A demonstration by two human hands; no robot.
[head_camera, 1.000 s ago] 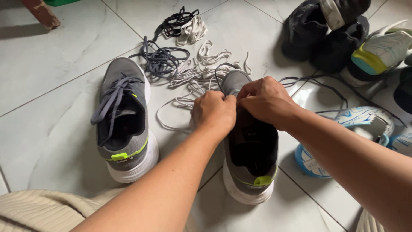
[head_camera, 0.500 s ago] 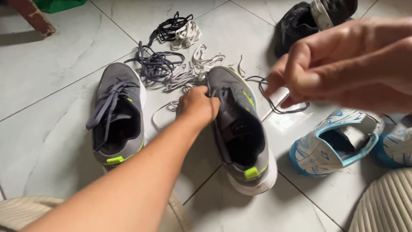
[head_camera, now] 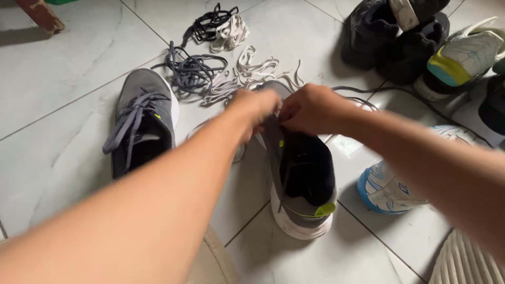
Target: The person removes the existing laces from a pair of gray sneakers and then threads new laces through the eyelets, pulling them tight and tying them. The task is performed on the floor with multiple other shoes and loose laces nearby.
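Pale marbled floor tiles with thin grout lines lie under everything. Both hands meet over the front of a grey shoe near the centre of the view. The left hand is blurred; its fingers look curled at the shoe's lacing area, but whether they pinch anything cannot be told. The right hand is closed narrow, fingertips pinched together at the same spot, touching the shoe's upper; a dark lace trails away from there toward 2 o'clock. That shoe has a black lining, a white sole and a yellow-green heel tab, its toe pointing to 12 o'clock.

At 9 o'clock from the hands a matching grey shoe lies apart, already laced with grey laces. At 11 o'clock sits a heap of loose laces, dark grey, white and black, tangled together. At 1 to 2 o'clock black shoes are piled beside a white shoe with yellow and teal heel. At 4 o'clock a blue-and-white shoe lies on its side, near the grey one.
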